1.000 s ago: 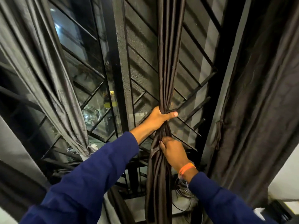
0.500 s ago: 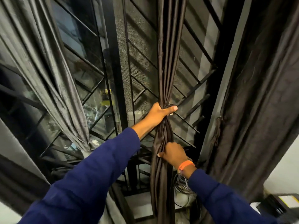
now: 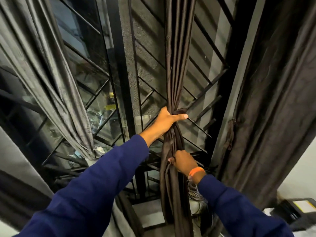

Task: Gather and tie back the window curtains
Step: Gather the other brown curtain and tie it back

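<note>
1. Grey curtain (image 3: 56,93) hangs already tied at far left.
2. Left hand (image 3: 168,120) wraps its fingers tightly round the bunched dark curtain (image 3: 176,65), mid-window.
3. Right hand (image 3: 185,162) pinches the same curtain lower down.
4. Another dark curtain (image 3: 273,100) hangs loose, right.

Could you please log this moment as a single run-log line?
left hand: grips gathered curtain | right hand: grips curtain lower | tie: not yet

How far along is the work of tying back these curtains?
Done: the grey curtain on the left already looks cinched at its bottom. In hand: the left hand grips the gathered dark brown middle curtain; the right hand holds it lower. Left: its tie, and the loose dark curtain on the right.
</note>
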